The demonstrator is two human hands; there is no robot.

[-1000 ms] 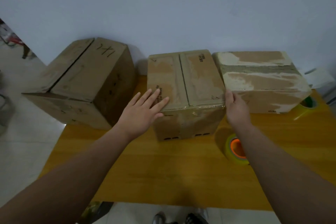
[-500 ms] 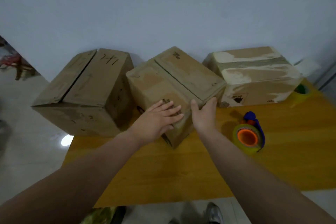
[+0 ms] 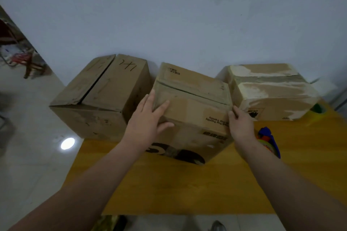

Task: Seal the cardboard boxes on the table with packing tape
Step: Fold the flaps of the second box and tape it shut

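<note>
The middle cardboard box [image 3: 195, 110] stands on the wooden table [image 3: 184, 189], its flap seam running left to right across the top. My left hand [image 3: 148, 122] lies flat with straight fingers on the box's near left top corner. My right hand [image 3: 239, 124] presses against its near right edge, fingers partly hidden behind the corner. A tape dispenser [image 3: 268, 142] with a blue handle and orange core lies just right of my right wrist, partly hidden by it. The left box [image 3: 105, 95] has an open seam on top. The right box [image 3: 270, 90] carries tape across its top.
A second tape roll [image 3: 317, 110], yellow-green, sits at the far right behind the right box. All three boxes stand against a white wall. The left box overhangs the table's left edge above a tiled floor [image 3: 28, 146]. The table's near part is bare wood.
The middle box has been turned about a quarter turn, so its seam now runs sideways and a printed side faces me. Both hands moved with it to its near corners.
</note>
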